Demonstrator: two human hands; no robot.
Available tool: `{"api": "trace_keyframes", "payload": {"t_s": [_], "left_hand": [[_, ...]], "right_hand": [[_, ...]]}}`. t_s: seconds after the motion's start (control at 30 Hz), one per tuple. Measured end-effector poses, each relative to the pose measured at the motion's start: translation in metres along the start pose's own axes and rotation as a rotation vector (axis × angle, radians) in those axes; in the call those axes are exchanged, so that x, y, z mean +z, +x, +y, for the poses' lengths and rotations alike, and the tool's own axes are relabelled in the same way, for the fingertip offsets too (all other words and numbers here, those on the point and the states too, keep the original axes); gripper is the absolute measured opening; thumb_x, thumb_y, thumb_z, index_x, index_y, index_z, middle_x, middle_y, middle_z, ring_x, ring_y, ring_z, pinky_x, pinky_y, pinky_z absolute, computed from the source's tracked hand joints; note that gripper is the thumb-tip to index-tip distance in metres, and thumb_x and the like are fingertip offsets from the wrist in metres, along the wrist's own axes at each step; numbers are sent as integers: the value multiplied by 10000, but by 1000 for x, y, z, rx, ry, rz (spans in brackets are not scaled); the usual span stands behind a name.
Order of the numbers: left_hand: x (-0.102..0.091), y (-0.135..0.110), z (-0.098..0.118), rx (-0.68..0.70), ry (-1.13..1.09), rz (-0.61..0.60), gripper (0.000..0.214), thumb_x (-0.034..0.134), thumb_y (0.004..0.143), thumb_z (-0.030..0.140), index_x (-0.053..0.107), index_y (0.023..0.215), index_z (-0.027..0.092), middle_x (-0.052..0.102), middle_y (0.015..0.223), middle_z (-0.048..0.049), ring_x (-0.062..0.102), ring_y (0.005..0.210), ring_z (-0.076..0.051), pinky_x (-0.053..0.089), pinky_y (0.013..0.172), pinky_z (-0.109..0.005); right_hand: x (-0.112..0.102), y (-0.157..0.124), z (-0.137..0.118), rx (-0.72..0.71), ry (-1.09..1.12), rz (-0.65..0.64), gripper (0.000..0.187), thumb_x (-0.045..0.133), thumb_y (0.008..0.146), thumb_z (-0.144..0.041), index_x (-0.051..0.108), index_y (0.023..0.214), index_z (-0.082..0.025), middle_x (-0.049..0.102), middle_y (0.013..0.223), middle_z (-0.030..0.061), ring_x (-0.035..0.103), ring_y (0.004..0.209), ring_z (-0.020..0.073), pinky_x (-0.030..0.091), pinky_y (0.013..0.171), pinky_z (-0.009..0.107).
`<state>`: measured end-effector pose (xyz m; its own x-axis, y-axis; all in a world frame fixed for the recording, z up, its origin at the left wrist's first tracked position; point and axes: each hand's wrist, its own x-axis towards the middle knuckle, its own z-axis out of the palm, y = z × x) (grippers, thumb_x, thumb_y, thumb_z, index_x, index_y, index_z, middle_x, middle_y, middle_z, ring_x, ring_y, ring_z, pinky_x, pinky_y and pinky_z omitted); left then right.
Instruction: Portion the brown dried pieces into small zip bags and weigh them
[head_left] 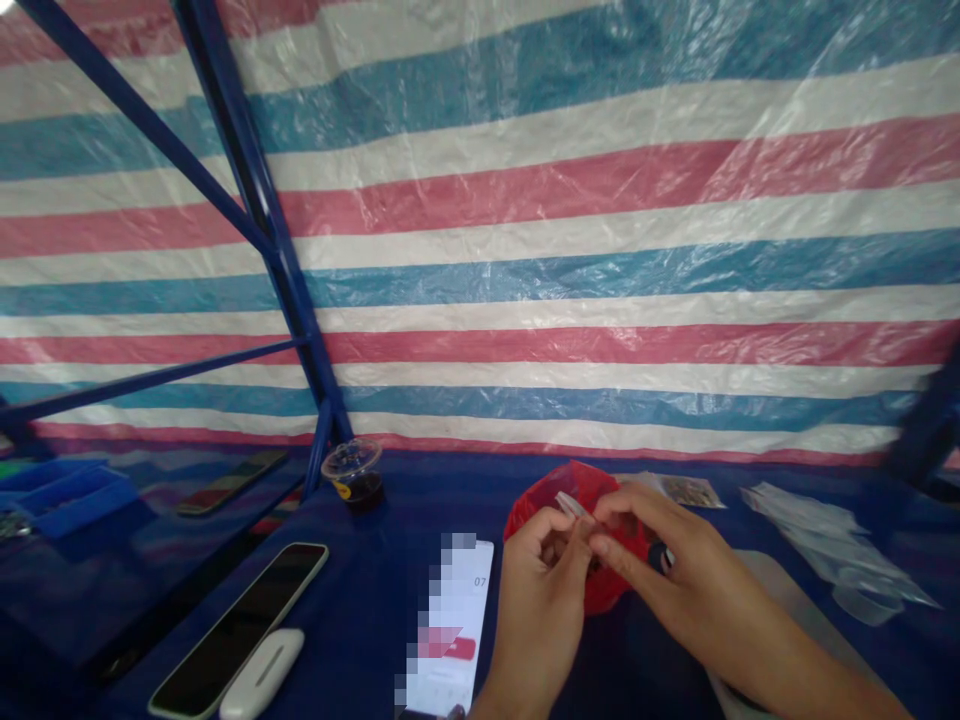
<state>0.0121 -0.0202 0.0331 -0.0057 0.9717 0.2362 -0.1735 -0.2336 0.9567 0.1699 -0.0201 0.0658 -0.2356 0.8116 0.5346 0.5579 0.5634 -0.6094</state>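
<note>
My left hand and my right hand meet over an open red plastic bag. Between the pinched fingertips of both is a small whitish plastic-looking piece, one end sticking up past my left fingers; its exact kind is not clear. Some brownish contents show inside the red bag, largely covered by my hands. A small dark round thing shows by my right fingers; what it is cannot be made out.
Left of my hands are a lit phone, a dark phone, a white case and a lidded drink cup. Rightward lie clear bags, a small clear cup and a filled packet. Blue trays stand far left.
</note>
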Motion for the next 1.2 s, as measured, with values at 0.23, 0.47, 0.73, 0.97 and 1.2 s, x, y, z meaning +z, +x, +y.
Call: {"api": "trace_keyframes", "payload": {"t_s": [0.23,0.47,0.73,0.97,1.2], "left_hand": [[-7,2,-5,-21,25,-31,478,760,855,633,673,706,187,632,645,12,554,620,-141,424,620,-255],[-6,5,-7,48,57,-120,333,718,893,423,551,696,213,541,693,36,476,667,-141,383,639,-255],[3,0,-2,86,222,-183,317,515,1033,441,486,789,242,513,768,31,487,724,-162,390,669,-272],[6,-10,2,124,417,-158,241,445,1059,364,510,856,252,627,893,-29,578,819,-201,430,756,-312],[-7,4,2,115,290,-25,283,493,1023,391,506,777,251,600,769,4,599,725,-192,448,681,-293]], "right_hand": [[8,3,-1,123,268,-87,76,717,895,-345,770,879,-292,801,893,2,751,827,210,575,755,290],[6,-1,6,272,437,-159,213,695,882,-424,769,789,-247,785,796,7,731,768,207,555,702,288],[19,-6,5,319,354,-1,291,663,861,-475,668,690,-239,690,664,4,630,625,184,508,592,282],[12,0,2,333,203,266,188,610,797,-401,611,664,-267,689,624,17,655,576,207,530,566,317],[23,-4,-2,598,601,96,399,715,784,-628,631,911,-259,676,656,-18,665,520,205,528,444,307]]}}
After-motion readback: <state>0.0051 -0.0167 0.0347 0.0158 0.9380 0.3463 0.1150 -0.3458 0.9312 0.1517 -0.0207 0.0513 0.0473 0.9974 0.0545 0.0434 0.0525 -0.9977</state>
